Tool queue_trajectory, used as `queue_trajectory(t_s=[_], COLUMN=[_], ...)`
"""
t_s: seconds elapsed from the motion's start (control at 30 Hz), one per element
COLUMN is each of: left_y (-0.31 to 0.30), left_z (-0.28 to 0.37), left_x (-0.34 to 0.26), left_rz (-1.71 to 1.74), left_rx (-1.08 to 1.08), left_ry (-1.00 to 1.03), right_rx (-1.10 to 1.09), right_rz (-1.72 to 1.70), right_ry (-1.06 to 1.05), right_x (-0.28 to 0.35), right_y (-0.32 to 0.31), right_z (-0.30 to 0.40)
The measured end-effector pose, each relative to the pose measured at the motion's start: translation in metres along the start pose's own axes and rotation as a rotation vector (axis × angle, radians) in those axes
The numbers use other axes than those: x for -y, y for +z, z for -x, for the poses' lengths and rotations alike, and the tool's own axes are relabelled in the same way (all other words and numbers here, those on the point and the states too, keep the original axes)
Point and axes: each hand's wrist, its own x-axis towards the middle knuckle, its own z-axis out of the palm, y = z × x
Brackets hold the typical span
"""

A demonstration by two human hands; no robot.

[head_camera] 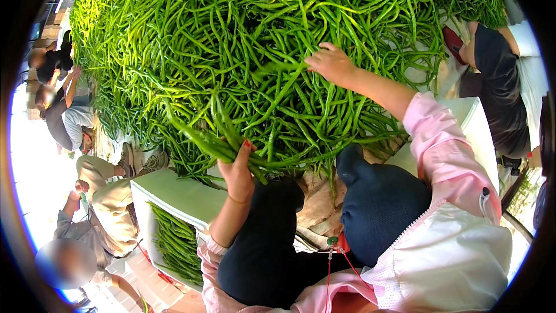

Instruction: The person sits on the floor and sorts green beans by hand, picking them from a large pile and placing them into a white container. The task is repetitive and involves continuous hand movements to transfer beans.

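Observation:
A large heap of long green chili peppers (pixel 208 43) spreads in front of my knees. My left hand (pixel 236 176), low at the heap's near edge, grips a small bunch of green chili peppers (pixel 210 143) that points away from me. Over the middle of the heap reaches my right hand (pixel 332 66), its fingers curled down. A motion-blurred green chili pepper (pixel 280 67) extends leftward from those fingertips and appears pinched there. The fingertips partly hide its near end.
Beside my left forearm stands a white foam box (pixel 145 217) holding lined-up green peppers (pixel 178 243). Another white box (pixel 478 126) is under my right arm. People sit around the heap: one at lower left (pixel 104 226), two farther left, one at right (pixel 499 82).

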Motion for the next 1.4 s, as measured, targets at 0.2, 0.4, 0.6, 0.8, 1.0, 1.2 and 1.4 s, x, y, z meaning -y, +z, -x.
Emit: queue_trajectory(t_s=[0.2,0.4,0.6,0.8,1.0,1.2,1.4], left_y=[0.019,-0.001,-0.008,0.005,-0.036,-0.038,-0.040], left_z=[0.001,-0.002,-0.007,-0.001,-0.008,-0.006,-0.001], left_x=[0.026,0.026,0.023,0.012,0.034,0.021,-0.056], left_rz=[0.164,0.191,0.190,0.302,0.292,0.208,-0.040], left_rx=[0.018,-0.068,-0.080,-0.011,-0.020,-0.101,0.136], left_ry=[-0.326,-0.384,-0.240,-0.313,-0.369,-0.184,0.001], right_rx=[-0.302,-0.118,-0.025,0.073,-0.206,0.207,0.750], right_rz=[-0.622,-0.153,0.132,-0.609,-0.355,-0.581,-1.008], right_ry=[-0.273,-0.145,-0.128,-0.131,0.091,0.299,0.488], right_x=[0.139,0.056,-0.028,0.131,0.114,0.071,0.004], right_y=[0.012,0.021,0.027,0.002,0.067,0.054,-0.121], right_z=[0.050,0.069,0.053,0.028,0.030,0.025,0.001])
